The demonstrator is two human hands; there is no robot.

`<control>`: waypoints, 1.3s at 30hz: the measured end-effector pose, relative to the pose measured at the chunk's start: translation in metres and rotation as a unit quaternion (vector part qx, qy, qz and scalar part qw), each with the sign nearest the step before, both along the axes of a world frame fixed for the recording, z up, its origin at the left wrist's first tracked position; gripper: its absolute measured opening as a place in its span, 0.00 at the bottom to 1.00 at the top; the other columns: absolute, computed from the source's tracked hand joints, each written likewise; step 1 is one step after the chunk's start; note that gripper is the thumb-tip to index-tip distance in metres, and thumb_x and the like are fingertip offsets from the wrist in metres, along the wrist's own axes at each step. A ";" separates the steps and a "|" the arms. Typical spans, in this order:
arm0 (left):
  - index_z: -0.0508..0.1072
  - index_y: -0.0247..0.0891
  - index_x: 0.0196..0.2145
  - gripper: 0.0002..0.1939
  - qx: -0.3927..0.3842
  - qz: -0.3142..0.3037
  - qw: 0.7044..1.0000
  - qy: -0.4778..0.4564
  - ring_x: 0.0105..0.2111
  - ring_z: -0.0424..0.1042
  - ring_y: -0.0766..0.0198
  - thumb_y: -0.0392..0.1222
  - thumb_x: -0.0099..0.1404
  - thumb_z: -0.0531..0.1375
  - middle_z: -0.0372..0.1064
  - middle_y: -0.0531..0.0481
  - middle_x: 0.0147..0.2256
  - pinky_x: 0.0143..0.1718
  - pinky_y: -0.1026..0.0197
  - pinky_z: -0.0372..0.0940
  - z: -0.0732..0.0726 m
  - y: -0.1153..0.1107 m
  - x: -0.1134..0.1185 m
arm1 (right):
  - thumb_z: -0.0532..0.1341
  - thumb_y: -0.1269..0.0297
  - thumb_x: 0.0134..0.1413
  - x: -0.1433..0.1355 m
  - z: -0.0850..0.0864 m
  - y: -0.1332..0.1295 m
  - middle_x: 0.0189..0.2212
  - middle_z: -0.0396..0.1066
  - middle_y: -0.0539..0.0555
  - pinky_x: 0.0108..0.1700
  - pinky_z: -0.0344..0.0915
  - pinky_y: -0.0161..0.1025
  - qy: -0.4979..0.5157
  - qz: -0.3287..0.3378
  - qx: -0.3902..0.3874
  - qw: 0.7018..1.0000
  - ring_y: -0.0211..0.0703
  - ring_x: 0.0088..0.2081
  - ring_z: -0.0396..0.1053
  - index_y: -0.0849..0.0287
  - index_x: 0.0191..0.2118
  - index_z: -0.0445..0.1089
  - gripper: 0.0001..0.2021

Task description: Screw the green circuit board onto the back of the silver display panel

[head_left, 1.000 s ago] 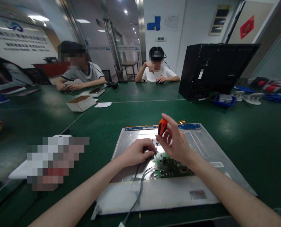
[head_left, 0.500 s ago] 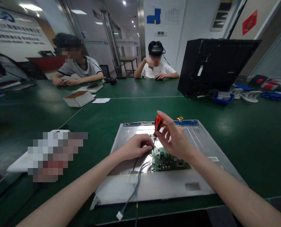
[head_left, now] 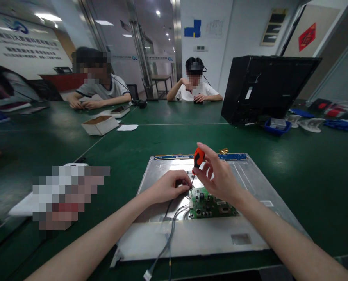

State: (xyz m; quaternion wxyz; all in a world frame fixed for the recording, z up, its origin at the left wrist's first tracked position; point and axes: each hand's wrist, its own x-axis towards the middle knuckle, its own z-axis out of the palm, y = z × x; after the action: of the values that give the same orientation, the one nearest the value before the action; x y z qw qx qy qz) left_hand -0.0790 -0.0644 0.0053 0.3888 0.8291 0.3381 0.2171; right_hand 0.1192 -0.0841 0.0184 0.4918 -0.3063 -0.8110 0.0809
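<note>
Green and broad, the table (head_left: 162,138) runs across a bright, glass-fronted room, and right here at the near side lies our landmark, a flat metal panel (head_left: 191,240). On the panel, just about at its middle, sits a green circuit board (head_left: 204,205), and that is where both hands are at work! Right hand (head_left: 219,177) first: its grip is clamped on a screwdriver (head_left: 199,157), a fingertip on top of the orange-and-black handle and the thumb low on its side, shaft slanting down to the board's far left corner. Left hand (head_left: 170,185) is over the panel's left half, fingers curled in beside the screwdriver's tip; whether that grip is fully together or pinching something small, I cannot tell. Grey cables (head_left: 173,230) trail from the board over the panel's near edge, ending in a white connector (head_left: 147,275), while a blue strip (head_left: 235,156) lines the panel's far edge. Beyond the panel to the left, a white open box (head_left: 100,125); beyond it to the right, a big black casing (head_left: 270,86) with a blue tray (head_left: 275,132) beside its base. Across from the panel, two people sit at the table.
</note>
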 end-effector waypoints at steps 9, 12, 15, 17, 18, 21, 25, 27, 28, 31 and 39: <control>0.73 0.36 0.30 0.06 0.005 -0.003 1.000 -0.003 0.29 0.66 0.64 0.29 0.61 0.58 0.69 0.53 0.29 0.33 0.63 0.62 -0.002 0.000 0.001 | 0.55 0.72 0.60 0.001 -0.001 -0.001 0.37 0.69 0.52 0.22 0.61 0.32 -0.006 0.013 -0.015 1.000 0.35 0.25 0.67 0.47 0.68 0.40 0.35; 0.72 0.36 0.30 0.06 0.009 -0.002 1.000 -0.006 0.29 0.66 0.65 0.28 0.60 0.58 0.69 0.53 0.28 0.32 0.64 0.62 -0.003 0.001 0.000 | 0.55 0.72 0.61 0.000 -0.002 -0.001 0.35 0.68 0.50 0.22 0.61 0.33 -0.001 0.007 -0.009 1.000 0.35 0.24 0.65 0.47 0.68 0.40 0.34; 0.72 0.36 0.29 0.06 0.010 0.001 1.000 -0.014 0.28 0.66 0.65 0.27 0.59 0.58 0.68 0.54 0.27 0.32 0.64 0.61 -0.003 0.001 0.000 | 0.56 0.71 0.61 -0.001 -0.002 -0.001 0.33 0.66 0.49 0.21 0.60 0.32 0.006 0.000 -0.005 1.000 0.34 0.23 0.64 0.47 0.67 0.41 0.33; 0.72 0.36 0.30 0.07 0.006 0.002 1.000 -0.017 0.28 0.66 0.65 0.27 0.59 0.58 0.68 0.54 0.27 0.32 0.64 0.61 -0.002 0.000 0.000 | 0.56 0.70 0.61 -0.001 -0.001 0.000 0.33 0.66 0.48 0.21 0.59 0.32 0.006 0.000 0.000 1.000 0.34 0.23 0.64 0.46 0.66 0.42 0.32; 0.72 0.36 0.30 0.07 0.005 0.003 1.000 -0.017 0.28 0.66 0.65 0.27 0.59 0.58 0.68 0.54 0.27 0.32 0.64 0.61 -0.002 0.000 0.000 | 0.56 0.70 0.61 -0.001 -0.001 0.000 0.34 0.67 0.48 0.21 0.59 0.32 0.004 0.001 0.000 1.000 0.34 0.23 0.65 0.46 0.66 0.43 0.31; 0.73 0.36 0.30 0.06 0.002 0.005 1.000 -0.009 0.29 0.67 0.65 0.28 0.59 0.58 0.69 0.54 0.28 0.33 0.63 0.62 -0.001 0.000 0.000 | 0.56 0.69 0.62 0.000 0.001 -0.001 0.36 0.69 0.49 0.21 0.60 0.33 -0.003 0.002 -0.006 1.000 0.34 0.23 0.66 0.46 0.65 0.43 0.31; 0.73 0.36 0.30 0.06 0.003 0.000 1.000 -0.008 0.29 0.67 0.64 0.29 0.60 0.58 0.70 0.53 0.28 0.34 0.63 0.63 -0.002 0.001 0.000 | 0.56 0.70 0.61 0.001 0.002 -0.002 0.38 0.70 0.51 0.22 0.62 0.34 -0.013 0.008 -0.021 1.000 0.35 0.25 0.68 0.47 0.67 0.42 0.33; 0.73 0.36 0.30 0.05 0.005 -0.005 1.000 -0.009 0.30 0.68 0.64 0.29 0.60 0.58 0.70 0.53 0.29 0.34 0.62 0.64 -0.002 0.001 0.000 | 0.55 0.71 0.60 0.001 0.002 -0.002 0.37 0.69 0.51 0.22 0.62 0.34 -0.013 0.011 -0.021 1.000 0.35 0.25 0.67 0.47 0.67 0.42 0.33; 0.73 0.36 0.31 0.05 0.006 -0.006 1.000 -0.008 0.30 0.68 0.64 0.29 0.60 0.58 0.70 0.52 0.29 0.35 0.62 0.64 -0.002 0.001 0.000 | 0.55 0.72 0.60 0.001 0.002 -0.002 0.36 0.69 0.50 0.22 0.61 0.34 -0.012 0.011 -0.020 1.000 0.35 0.24 0.67 0.47 0.66 0.42 0.33; 0.73 0.36 0.31 0.05 0.011 -0.004 1.000 -0.004 0.31 0.68 0.63 0.29 0.60 0.59 0.71 0.52 0.30 0.36 0.61 0.65 -0.002 0.001 -0.001 | 0.56 0.71 0.60 0.000 0.001 -0.002 0.34 0.68 0.49 0.21 0.60 0.33 -0.008 0.002 -0.012 1.000 0.34 0.23 0.65 0.47 0.65 0.43 0.31; 0.73 0.36 0.31 0.04 0.014 0.004 1.000 -0.004 0.30 0.69 0.63 0.30 0.60 0.59 0.71 0.52 0.29 0.35 0.61 0.65 -0.002 0.001 0.000 | 0.56 0.68 0.62 0.000 0.001 -0.001 0.33 0.67 0.48 0.21 0.59 0.33 -0.014 -0.004 -0.014 1.000 0.34 0.22 0.65 0.47 0.65 0.43 0.30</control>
State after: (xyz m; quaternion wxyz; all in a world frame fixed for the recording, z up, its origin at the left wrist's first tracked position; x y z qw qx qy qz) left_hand -0.0788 -0.0634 0.0035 0.3781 0.8320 0.3367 0.2269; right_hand 0.1195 -0.0851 0.0193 0.4759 -0.3176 -0.8156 0.0860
